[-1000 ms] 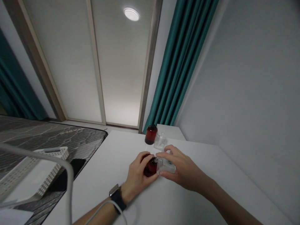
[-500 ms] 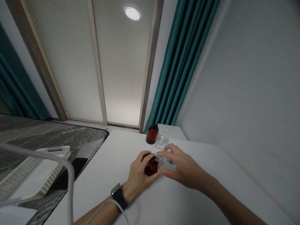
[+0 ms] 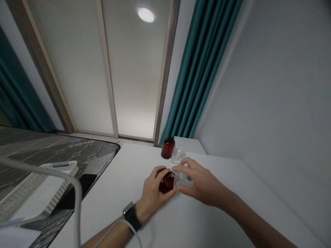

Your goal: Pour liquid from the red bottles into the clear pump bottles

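My left hand (image 3: 156, 186), with a dark-banded watch on the wrist, is wrapped round a dark red-brown glass bottle (image 3: 166, 183). Against its right side is a clear glass bottle (image 3: 184, 180), gripped between the thumb and fingers of my right hand (image 3: 200, 181). The two bottles are side by side on the white table; my fingers cover parts of both. Just beyond them stand a second red-brown bottle (image 3: 168, 148) with a dark top and a second clear bottle (image 3: 178, 155), close together and upright.
The white table (image 3: 124, 179) carries the bottles. To its left, a white perforated basket (image 3: 38, 187) lies by a dark striped surface (image 3: 90, 148). A grey-white curved tube (image 3: 77, 206) crosses the lower left. Teal curtain (image 3: 199, 69) and a wall rise behind.
Almost nothing differs. The clear bottle and my right hand have shifted very slightly left; my left hand keeps its place on the red-brown bottle.
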Demonstrator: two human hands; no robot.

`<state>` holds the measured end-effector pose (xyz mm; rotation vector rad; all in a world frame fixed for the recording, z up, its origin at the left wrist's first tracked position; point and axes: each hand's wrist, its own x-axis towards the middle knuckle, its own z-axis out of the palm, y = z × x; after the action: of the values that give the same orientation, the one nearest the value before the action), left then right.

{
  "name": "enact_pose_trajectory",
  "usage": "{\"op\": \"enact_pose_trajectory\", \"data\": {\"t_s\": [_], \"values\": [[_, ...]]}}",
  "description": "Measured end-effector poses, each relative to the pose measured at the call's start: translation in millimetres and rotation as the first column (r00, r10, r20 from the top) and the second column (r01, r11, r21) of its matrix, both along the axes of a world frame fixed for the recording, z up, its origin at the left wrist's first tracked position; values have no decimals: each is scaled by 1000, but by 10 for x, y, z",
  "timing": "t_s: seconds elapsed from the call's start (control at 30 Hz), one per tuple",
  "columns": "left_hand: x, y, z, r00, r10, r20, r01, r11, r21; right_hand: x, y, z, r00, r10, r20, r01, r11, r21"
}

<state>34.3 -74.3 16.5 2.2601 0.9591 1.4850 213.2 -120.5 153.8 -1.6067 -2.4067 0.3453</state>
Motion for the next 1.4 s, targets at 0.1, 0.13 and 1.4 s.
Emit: {"op": "enact_pose_trajectory", "data": {"t_s": [0.1,0.13,1.4], "values": [[1,-5,13,1000,4,-6,-4,1000,-5,-7,-3,16,1000,2,0,-2,1000,-11],[2,-7,15,1000,4,-9,-4,1000,-7,-10,-4,22,1000,1,2,-1,1000,-17],[-8,17,-27,998,-48,47,50,998,-49,-28,46,71,999,27,19,-26,998,-49]]}}
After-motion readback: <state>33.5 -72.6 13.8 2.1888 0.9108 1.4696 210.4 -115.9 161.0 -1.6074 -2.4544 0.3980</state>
